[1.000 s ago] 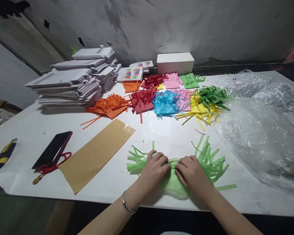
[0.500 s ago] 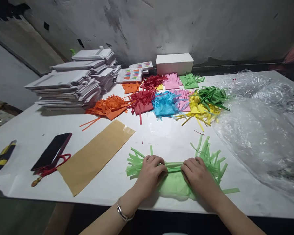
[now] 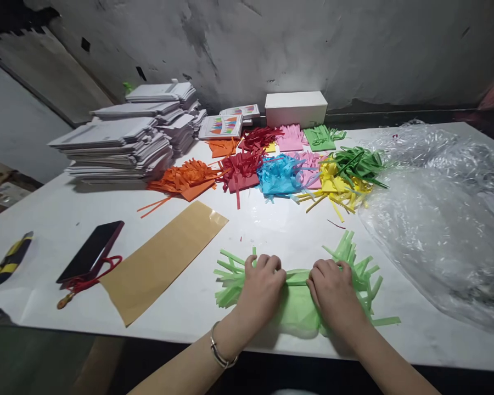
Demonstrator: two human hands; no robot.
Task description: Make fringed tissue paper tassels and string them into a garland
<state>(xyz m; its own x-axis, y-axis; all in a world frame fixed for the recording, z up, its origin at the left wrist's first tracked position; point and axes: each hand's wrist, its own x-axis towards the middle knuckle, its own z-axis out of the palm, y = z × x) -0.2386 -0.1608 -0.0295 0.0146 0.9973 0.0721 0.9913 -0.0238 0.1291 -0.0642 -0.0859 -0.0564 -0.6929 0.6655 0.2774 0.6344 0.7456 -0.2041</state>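
Observation:
Light green fringed tissue paper (image 3: pixel 298 310) lies in front of me, its cut strips fanning out to the left and right. Across its upper middle runs a narrow folded or rolled band. My left hand (image 3: pixel 263 288) closes on the left part of that band, fingers curled over it. On the right part, my right hand (image 3: pixel 335 291) grips in the same way, knuckles up. The thumbs and the paper beneath both palms are mostly hidden. A silvery bracelet (image 3: pixel 220 348) circles my left wrist.
Tall paper stacks (image 3: pixel 115 148) stand back left; a white box (image 3: pixel 296 108) is by the wall. Fringed tissue bundles (image 3: pixel 280 175) lie mid-table. Clear plastic wrap (image 3: pixel 432 236) spreads at right. Leftward are a brown paper strip (image 3: pixel 164 263), a phone (image 3: pixel 93 249) and a black-and-yellow object (image 3: pixel 10 260).
Both hands stay on the green band; the left fingers have shifted slightly and are more arched. The bracelet wrist has moved a little right. The whole view has shifted slightly.

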